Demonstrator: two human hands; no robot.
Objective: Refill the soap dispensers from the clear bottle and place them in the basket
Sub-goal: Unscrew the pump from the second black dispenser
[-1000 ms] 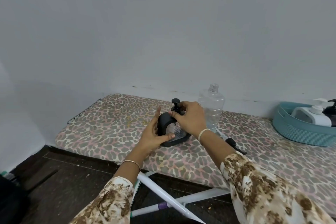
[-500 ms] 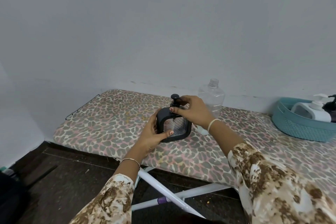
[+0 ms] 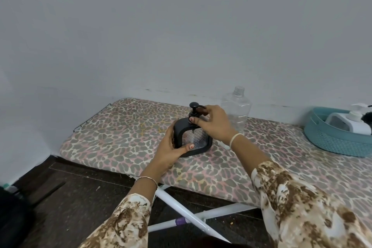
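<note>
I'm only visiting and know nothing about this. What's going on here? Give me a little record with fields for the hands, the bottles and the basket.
surface: ironing board with a leopard-print cover
left hand: holds the black dispenser by its side, upright on the board
right hand: pinches the pump at its neck
clear bottle: uncapped, upright behind the right hand
basket: teal, at the right, holds a white dispenser; a dark thing beside it is cut off by the frame edge
</note>
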